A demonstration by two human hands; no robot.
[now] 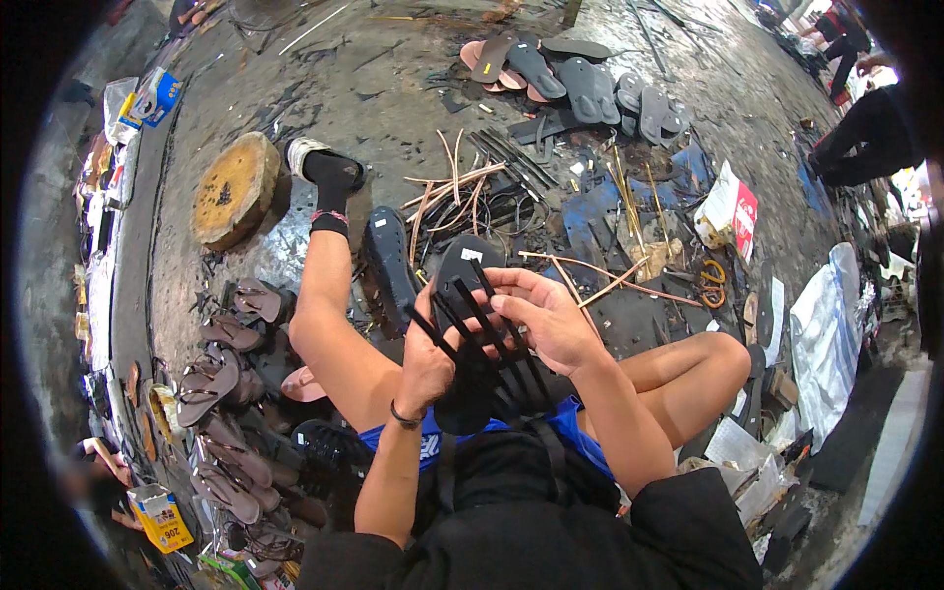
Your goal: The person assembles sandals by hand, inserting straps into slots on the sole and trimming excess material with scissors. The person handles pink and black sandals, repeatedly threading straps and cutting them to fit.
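In front of my lap, a dark sandal sole point(462, 258) with a small white sticker is seen between and beyond my hands. Several narrow black straps point(506, 366) slant across it, their free ends sticking up. My left hand point(426, 356) is closed at the left side of these straps, fingers partly hidden behind them. With thumb and fingers, my right hand point(543, 313) pinches one of the straps near its upper end. Just left of the sole lies a black slipper-shaped piece point(389, 258) with holes.
Brown thong sandals point(228, 462) are heaped at my left. A round wooden block point(236, 192) lies beyond my left foot. Loose strips point(457, 187) and more dark soles point(588, 88) lie ahead. Orange-handled scissors point(712, 283) and a white plastic bag point(826, 339) are at right.
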